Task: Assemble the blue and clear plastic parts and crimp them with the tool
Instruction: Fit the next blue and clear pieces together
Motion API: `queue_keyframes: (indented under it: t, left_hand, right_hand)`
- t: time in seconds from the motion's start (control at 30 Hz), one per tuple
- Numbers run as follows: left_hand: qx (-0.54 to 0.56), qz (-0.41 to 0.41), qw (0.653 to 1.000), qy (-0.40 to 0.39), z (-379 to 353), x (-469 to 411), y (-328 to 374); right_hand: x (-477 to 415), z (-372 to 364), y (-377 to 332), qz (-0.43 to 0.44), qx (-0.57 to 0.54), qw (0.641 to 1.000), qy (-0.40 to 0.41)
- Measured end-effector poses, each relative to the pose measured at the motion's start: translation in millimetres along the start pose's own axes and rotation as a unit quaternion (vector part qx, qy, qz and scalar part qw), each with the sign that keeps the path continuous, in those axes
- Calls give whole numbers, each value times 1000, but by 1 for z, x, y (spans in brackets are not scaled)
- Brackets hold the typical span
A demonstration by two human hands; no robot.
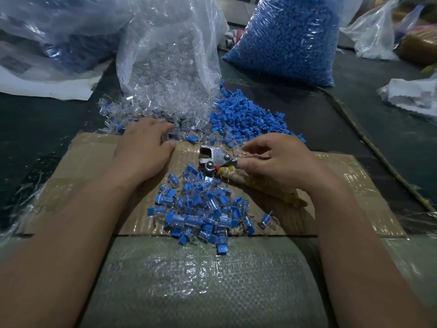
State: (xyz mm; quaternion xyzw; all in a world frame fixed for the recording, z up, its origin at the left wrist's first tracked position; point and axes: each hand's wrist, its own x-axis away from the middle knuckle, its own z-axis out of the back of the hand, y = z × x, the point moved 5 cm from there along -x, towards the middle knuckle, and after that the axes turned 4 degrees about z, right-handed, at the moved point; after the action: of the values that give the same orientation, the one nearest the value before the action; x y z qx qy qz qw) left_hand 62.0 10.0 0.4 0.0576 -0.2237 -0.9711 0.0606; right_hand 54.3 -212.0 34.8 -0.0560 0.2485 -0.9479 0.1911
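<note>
2 hands over the cardboard sheet [78, 162]. Your left hand [142, 150] lies palm down at the sheet's far edge, fingers stretched loosely forward and gripping nothing visible. Its tips sit among the loose clear parts [189, 129] spilled from the clear bag [170, 55]; cannot tell what lies under them. Your right hand [281, 162] has its fingers curled, with thumb and forefinger closed on the crimp tool [212, 157] just behind its pivot. The tool's jaws point left, slightly parted. Its cord-wrapped handles [283, 197] run under your palm toward the near right and rest on the cardboard. Loose blue parts [248, 114] are heaped just beyond the tool, touching the clear heap. 1 pile of assembled pieces [198, 209] sits between your forearms, spilling onto the woven sack [201, 280]. 1 full blue bag [290, 39] stands to the right of the clear bag.
</note>
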Motion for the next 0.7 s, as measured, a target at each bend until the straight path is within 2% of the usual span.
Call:
queue_keyframes:
  t: [0.2,0.3,0.4,0.6,0.7]
  left_hand:
    - [76,-12,995,67,8,3,2]
    - [174,5,980,94,15,8,4]
    - [307,28,949,68,17,14,5]
    - [462,83,883,-13,12,22,11]
    - [460,65,885,-23,13,24,12]
  right_hand:
    - [2,22,14,-45,-23,987,152]
    - [4,29,21,-67,-35,975,207]
    - [3,30,27,-89,-38,971,219]
    - [-5,23,36,-103,-22,971,213]
    - [-11,18,37,-92,0,976,197]
